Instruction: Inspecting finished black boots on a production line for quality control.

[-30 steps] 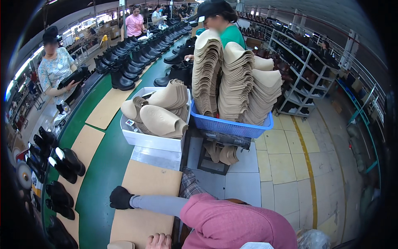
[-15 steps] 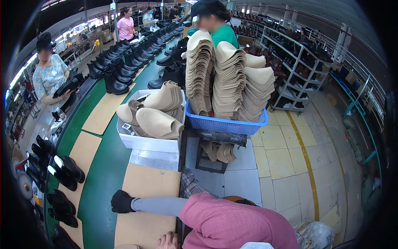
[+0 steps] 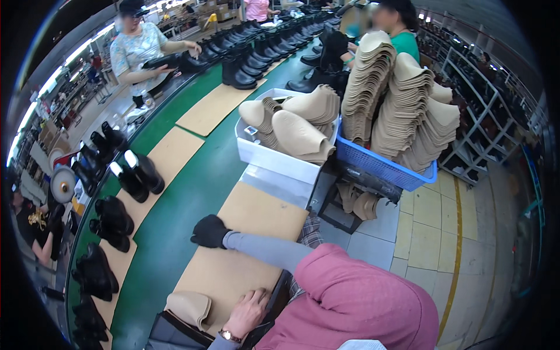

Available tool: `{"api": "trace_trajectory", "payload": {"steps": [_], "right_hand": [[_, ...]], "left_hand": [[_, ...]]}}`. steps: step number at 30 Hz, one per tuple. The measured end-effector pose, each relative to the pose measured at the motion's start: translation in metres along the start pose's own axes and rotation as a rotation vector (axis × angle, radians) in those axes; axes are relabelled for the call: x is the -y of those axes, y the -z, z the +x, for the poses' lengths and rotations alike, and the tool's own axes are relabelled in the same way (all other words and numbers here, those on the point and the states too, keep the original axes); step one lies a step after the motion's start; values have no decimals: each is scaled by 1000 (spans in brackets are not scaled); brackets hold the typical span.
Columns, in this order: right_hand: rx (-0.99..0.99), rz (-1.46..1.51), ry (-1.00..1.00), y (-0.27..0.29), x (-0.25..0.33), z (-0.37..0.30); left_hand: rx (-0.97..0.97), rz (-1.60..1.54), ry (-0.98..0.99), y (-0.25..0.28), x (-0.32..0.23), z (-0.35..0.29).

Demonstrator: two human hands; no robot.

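Observation:
My right hand (image 3: 210,232), in a black glove, is curled into a fist on the tan cardboard sheet (image 3: 251,210) at the belt's near edge. Whatever its fingers may hold is hidden. Lower down, my bare left hand (image 3: 249,312), with a wristwatch, lies on the same sheet with its fingers stretched out. Beside it rests a short stack of curved beige insoles (image 3: 189,307). Beyond my right hand stands a white box (image 3: 274,156) with more beige insoles (image 3: 294,133) and a small pale item inside.
Tall insole stacks (image 3: 364,87) fill a blue basket (image 3: 382,160) at right. Black boots (image 3: 236,73) line the green belt (image 3: 181,192). Black shoes (image 3: 111,216) stand on cardboard strips at left. A co-worker (image 3: 140,52) holds a boot across the belt. A rack (image 3: 484,122) stands far right.
The view has swung, so the scene sits farther right, and my left wrist and the small insole stack now show more fully. The co-worker at left now reaches toward the boot row.

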State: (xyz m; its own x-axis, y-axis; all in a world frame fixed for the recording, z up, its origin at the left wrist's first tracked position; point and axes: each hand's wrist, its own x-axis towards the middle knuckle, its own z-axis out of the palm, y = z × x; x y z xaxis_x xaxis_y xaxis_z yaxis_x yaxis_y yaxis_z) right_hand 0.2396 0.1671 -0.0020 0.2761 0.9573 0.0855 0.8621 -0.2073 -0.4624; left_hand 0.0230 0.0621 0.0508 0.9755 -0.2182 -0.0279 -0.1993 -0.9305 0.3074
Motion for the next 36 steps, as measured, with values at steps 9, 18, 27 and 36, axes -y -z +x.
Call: {"api": "trace_trajectory", "payload": {"steps": [9, 18, 27, 36], "right_hand": [[98, -19, -38, 16, 7, -3], [90, -29, -46, 14, 10, -3], [81, -13, -41, 13, 4, -3], [-392, 24, 295, -15, -10, -27]], "left_hand": [[51, 7, -3, 0, 3, -2], [16, -46, 6, -1, 4, -2], [-18, -130, 58, 10, 11, 7], [-28, -148, 23, 7, 19, 9]]}}
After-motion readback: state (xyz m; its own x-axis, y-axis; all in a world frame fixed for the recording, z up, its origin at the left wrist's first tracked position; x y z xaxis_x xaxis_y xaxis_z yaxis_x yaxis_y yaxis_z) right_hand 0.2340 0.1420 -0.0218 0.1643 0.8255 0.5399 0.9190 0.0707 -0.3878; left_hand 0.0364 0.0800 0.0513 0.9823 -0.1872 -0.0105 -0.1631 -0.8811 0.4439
